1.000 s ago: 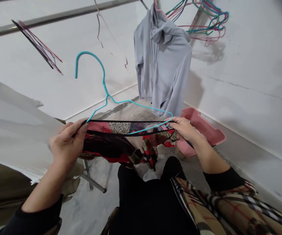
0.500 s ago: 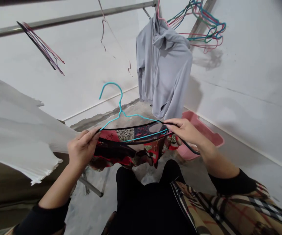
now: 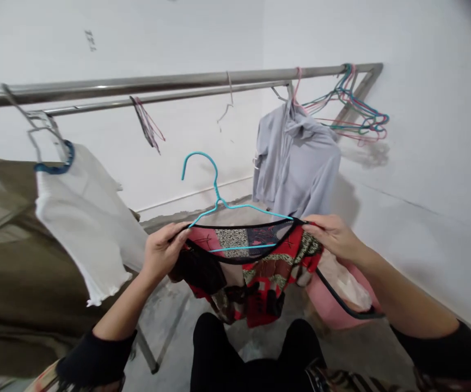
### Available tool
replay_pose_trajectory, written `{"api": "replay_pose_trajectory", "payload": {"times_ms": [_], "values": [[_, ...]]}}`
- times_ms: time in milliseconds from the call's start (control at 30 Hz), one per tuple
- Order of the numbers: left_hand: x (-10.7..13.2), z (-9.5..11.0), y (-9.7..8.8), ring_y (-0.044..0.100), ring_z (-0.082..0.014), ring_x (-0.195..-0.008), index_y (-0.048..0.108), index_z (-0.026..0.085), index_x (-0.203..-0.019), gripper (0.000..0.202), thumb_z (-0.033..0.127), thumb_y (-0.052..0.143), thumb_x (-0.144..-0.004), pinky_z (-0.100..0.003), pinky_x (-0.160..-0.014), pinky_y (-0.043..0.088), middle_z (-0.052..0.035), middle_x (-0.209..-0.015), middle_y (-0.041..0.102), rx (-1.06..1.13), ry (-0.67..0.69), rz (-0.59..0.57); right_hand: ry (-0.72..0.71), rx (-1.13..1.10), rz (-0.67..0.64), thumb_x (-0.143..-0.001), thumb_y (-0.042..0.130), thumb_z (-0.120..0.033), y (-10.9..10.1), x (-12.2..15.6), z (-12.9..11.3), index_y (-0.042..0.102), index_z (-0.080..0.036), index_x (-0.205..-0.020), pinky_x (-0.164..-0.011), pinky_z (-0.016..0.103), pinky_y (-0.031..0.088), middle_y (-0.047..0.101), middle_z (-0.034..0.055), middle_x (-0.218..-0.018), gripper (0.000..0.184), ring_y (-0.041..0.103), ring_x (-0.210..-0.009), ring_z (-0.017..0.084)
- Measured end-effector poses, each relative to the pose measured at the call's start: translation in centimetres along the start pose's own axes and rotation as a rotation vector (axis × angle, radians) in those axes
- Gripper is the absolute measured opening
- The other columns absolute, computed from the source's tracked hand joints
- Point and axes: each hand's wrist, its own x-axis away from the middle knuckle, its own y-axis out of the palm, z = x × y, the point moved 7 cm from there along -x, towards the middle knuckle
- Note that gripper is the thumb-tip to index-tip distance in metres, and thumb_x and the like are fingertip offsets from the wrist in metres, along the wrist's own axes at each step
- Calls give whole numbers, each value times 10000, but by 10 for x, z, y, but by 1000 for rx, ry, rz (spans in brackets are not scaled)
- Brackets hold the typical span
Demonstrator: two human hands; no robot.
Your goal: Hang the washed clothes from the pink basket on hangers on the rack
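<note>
Hanging step: left hand, right hand each pinch black neckline of garment, stretched around hanger. Hook not yet on rail.

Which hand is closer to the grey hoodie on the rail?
Right. The right hand is just below the grey hoodie; the left hand is farther left, holding the other end of the patterned garment.

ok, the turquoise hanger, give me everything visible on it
Thin wire turquoise hanger, looks coated: open hook, neck, two sloping shoulders, straight bottom bar. Held upright in the air, lower part inside the black-trimmed opening of a patterned garment. The left hand and right hand pinch the trim at its two ends.
</note>
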Motion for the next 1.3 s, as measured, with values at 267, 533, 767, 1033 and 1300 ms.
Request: {"api": "replay_pose_trajectory", "payload": {"times_ms": [267,533,767,1033,1300], "values": [[-1,-62,-34,602,-150,-715,707,166,-1025,377,444,609,-790,-249,-690,498,-19,-759,665,83,-327,223,75,-17,327,-935,498,-442,-34,-24,-39,640,-233,-828,-511,257,409,566,-8,-624,275,509,-549,127],[48,-98,-4,561,-123,-762,563,178,-1240,549,404,657,-749,-238,-660,489,-56,-982,606,328,-559,330,-145,193,488,-966,393,-463,-11,-138,-119,621,-221,-846,-632,331,397,589,53,-673,353,556,-659,176],[66,-75,18,573,-142,-866,563,194,-1245,506,381,660,-785,-279,-803,496,-64,-1005,607,457,-551,235,-33,226,339,-995,321,-362,59,-224,-152,572,-151,-1009,-740,379,445,659,124,-800,328,622,-844,256],[58,-57,31,434,-266,-1323,286,217,-1466,876,419,726,-736,-386,-1092,380,-164,-1479,367,423,-362,190,-44,233,-9,-968,289,-212,142,-201,-176,510,-124,-1163,-804,399,480,686,147,-965,307,650,-895,283],[90,-71,61,417,-278,-1351,209,165,-1479,905,377,704,-752,-445,-1139,320,-204,-1468,381,181,-408,187,-105,-114,-71,-948,442,-291,152,-106,-114,379,-206,-1425,-980,333,463,512,106,-1337,489,547,-1159,201]]}}
